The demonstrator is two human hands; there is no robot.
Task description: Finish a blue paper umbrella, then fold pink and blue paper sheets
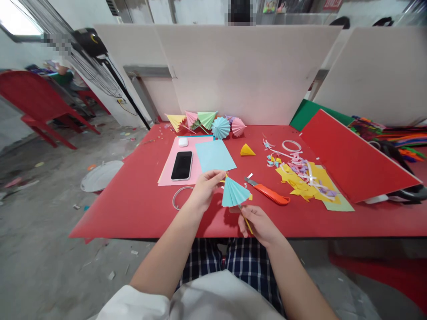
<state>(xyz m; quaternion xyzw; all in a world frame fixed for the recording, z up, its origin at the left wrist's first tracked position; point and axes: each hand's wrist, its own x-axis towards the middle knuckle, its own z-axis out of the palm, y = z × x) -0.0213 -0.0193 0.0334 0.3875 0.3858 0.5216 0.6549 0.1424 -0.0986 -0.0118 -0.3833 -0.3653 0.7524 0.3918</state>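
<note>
A small pleated light-blue paper umbrella is held over the front of the red table, its point to the upper left. My left hand pinches at that point, where a bit of yellow shows by the fingertips. From the umbrella's wide end a thin yellow stem runs down, and the fingers of my right hand are closed around it. Whether the stem goes right through the paper is hidden. An orange utility knife with its blade out lies just right of the umbrella.
Several finished paper umbrellas stand against the white partition. A phone rests on pink paper, beside a blue sheet. Yellow scraps, a tape ring and a red board are at right.
</note>
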